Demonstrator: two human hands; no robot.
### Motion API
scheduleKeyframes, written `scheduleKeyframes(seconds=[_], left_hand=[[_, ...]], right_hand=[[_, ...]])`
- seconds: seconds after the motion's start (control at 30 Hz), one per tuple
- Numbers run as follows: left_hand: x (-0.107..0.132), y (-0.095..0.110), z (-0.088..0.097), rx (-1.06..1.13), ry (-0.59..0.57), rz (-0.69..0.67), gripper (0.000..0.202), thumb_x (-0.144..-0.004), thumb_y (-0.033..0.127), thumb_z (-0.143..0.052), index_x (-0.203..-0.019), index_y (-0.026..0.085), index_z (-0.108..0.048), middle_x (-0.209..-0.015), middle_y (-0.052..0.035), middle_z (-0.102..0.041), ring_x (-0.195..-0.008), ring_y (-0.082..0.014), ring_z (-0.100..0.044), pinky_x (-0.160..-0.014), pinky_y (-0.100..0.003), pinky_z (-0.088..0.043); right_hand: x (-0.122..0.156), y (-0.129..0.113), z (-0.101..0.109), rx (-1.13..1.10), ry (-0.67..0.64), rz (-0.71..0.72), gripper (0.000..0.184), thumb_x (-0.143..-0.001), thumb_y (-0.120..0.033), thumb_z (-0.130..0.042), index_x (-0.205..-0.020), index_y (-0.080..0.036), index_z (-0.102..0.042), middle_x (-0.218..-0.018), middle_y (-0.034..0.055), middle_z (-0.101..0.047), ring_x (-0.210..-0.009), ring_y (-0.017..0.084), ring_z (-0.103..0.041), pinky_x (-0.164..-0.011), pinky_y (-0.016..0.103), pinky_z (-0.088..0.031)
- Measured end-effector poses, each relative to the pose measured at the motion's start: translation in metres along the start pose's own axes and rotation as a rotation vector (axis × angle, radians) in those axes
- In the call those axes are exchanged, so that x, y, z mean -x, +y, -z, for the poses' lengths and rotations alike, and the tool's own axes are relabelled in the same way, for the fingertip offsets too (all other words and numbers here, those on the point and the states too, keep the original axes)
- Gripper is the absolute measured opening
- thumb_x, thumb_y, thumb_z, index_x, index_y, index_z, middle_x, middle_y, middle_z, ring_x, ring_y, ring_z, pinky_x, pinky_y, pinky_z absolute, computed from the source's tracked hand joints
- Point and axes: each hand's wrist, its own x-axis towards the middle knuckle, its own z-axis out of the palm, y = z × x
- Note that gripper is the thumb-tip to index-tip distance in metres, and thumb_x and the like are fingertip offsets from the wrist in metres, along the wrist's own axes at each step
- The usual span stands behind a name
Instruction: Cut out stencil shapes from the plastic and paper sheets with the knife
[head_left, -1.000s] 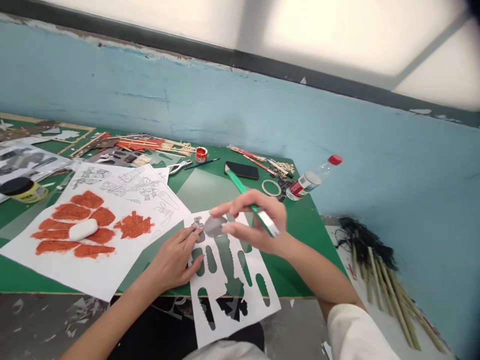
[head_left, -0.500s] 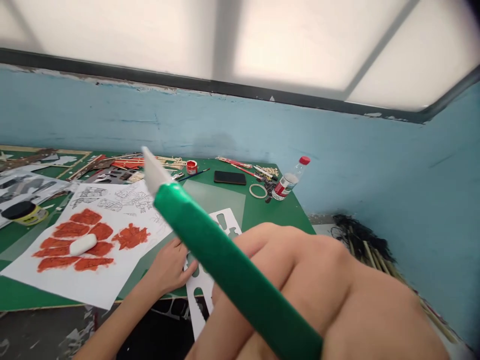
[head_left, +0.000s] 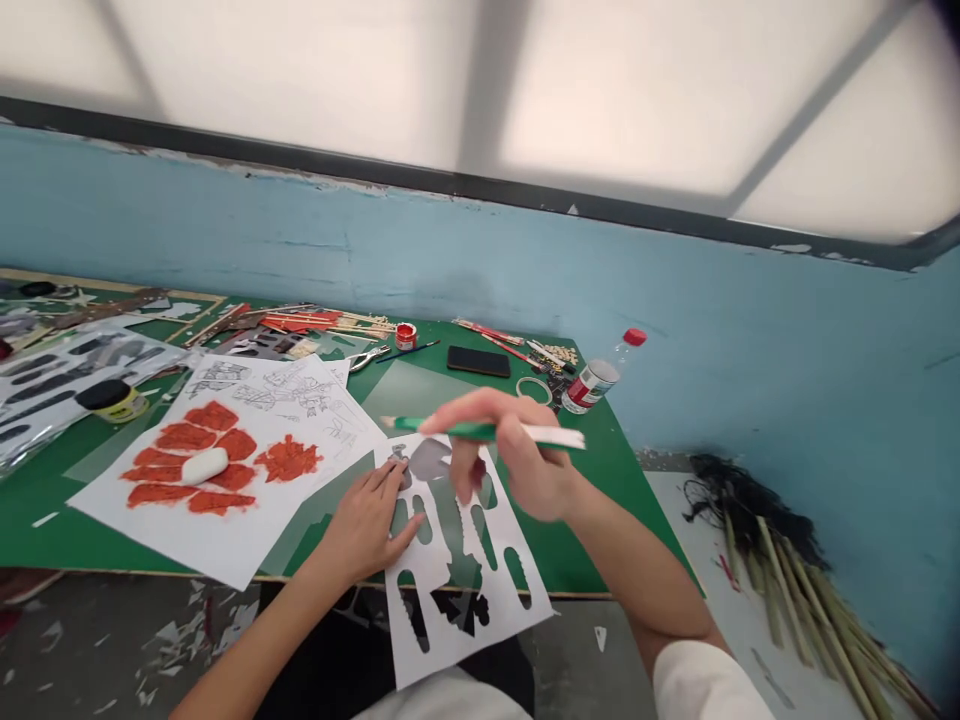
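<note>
My left hand [head_left: 371,520] lies flat with fingers spread on a white paper sheet with cut-out holes [head_left: 457,560] that hangs over the table's front edge. My right hand [head_left: 517,450] hovers just above the sheet, fingers closed round a green-handled craft knife [head_left: 480,431] held level. A small grey cut-out piece [head_left: 429,458] lies on the sheet beside my right fingers.
The green table [head_left: 592,460] also holds a white sheet with orange painted shapes [head_left: 202,470], a white eraser [head_left: 199,465], a black phone [head_left: 478,361], a tape ring [head_left: 532,390], a lying bottle [head_left: 600,372], a red paint pot [head_left: 406,336] and a yellow jar [head_left: 112,400]. Bamboo sticks [head_left: 795,590] lie on the floor at right.
My right hand with the knife had risen close to the camera and has come back down over the cut sheet. The left hand stayed on the paper.
</note>
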Motion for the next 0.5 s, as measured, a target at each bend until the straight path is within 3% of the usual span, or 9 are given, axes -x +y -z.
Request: scheduleKeyframes(seconds=[0.07,0.17,0.23,0.37,0.43,0.5], left_hand=[[0.005,-0.001,-0.005,-0.013,-0.01,-0.007,0.051,-0.112,0.051,-0.079,-0.153,0.021,-0.07,-0.157,-0.0145,-0.071,-0.137,-0.032,-0.074,-0.115,-0.056,-0.067],[0.009,0.0,-0.008,-0.025,-0.025,-0.011,0.055,-0.112,0.052,-0.079,-0.156,0.021,-0.068,-0.163,-0.0156,-0.067,-0.143,-0.034,-0.071,-0.118,-0.059,-0.065],[0.01,0.002,-0.007,-0.032,-0.034,-0.006,0.056,-0.112,0.053,-0.078,-0.157,0.021,-0.068,-0.166,-0.0161,-0.065,-0.146,-0.0349,-0.07,-0.119,-0.059,-0.064],[0.008,0.01,-0.001,-0.056,-0.041,0.004,0.053,-0.115,0.055,-0.069,-0.151,0.015,-0.069,-0.169,-0.0194,-0.065,-0.154,-0.036,-0.066,-0.123,-0.057,-0.06],[0.005,0.014,0.002,-0.079,-0.036,0.006,0.053,-0.118,0.054,-0.059,-0.145,0.01,-0.07,-0.168,-0.024,-0.067,-0.157,-0.0364,-0.065,-0.126,-0.052,-0.057],[0.003,0.018,0.005,-0.1,-0.034,0.009,0.055,-0.118,0.055,-0.054,-0.142,0.008,-0.071,-0.167,-0.026,-0.069,-0.156,-0.0369,-0.066,-0.128,-0.05,-0.053]], right_hand=[[-0.007,0.041,0.01,0.042,0.152,-0.143,0.069,-0.117,-0.083,-0.051,-0.113,-0.023,-0.084,-0.063,-0.0011,-0.073,-0.051,0.012,-0.06,-0.052,0.025,-0.051],[-0.001,0.108,0.02,0.067,0.225,-0.235,0.077,-0.114,-0.09,-0.048,-0.103,-0.021,-0.08,-0.071,0.0039,-0.078,-0.055,0.014,-0.062,-0.051,0.027,-0.048],[0.006,0.14,0.025,0.102,0.254,-0.287,0.077,-0.112,-0.091,-0.049,-0.094,-0.021,-0.077,-0.066,0.0026,-0.073,-0.054,0.014,-0.06,-0.051,0.027,-0.047],[0.016,0.172,0.033,0.201,0.246,-0.355,0.068,-0.115,-0.078,-0.062,-0.077,-0.022,-0.072,-0.052,-0.0042,-0.056,-0.049,0.012,-0.049,-0.052,0.027,-0.042],[0.019,0.184,0.036,0.237,0.217,-0.357,0.066,-0.116,-0.077,-0.06,-0.086,-0.021,-0.077,-0.055,-0.0033,-0.061,-0.05,0.012,-0.052,-0.052,0.027,-0.045],[0.023,0.197,0.038,0.26,0.201,-0.338,0.064,-0.117,-0.078,-0.056,-0.106,-0.021,-0.083,-0.07,0.001,-0.076,-0.055,0.014,-0.06,-0.056,0.027,-0.051]])
